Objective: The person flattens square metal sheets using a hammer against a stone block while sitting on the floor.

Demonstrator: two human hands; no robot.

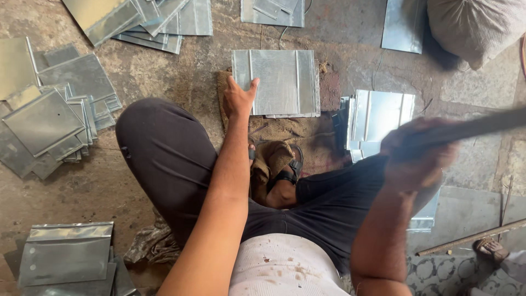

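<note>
I sit cross-legged on a stone floor. My left hand [238,97] rests on the near left corner of a square metal sheet [279,82] with folded ribs, lying on a stack over a brown mat. My right hand [417,153] is raised and blurred, gripping a dark rod-like tool [482,125] that extends to the right. A second stack of shiny sheets [378,112] lies just beyond my right hand.
Piles of metal sheets lie at the left [49,120], top left [148,19] and bottom left [66,255]. A grey sack [476,24] sits at top right. A metal rod [471,237] lies at the lower right beside another person's sandalled foot [490,249].
</note>
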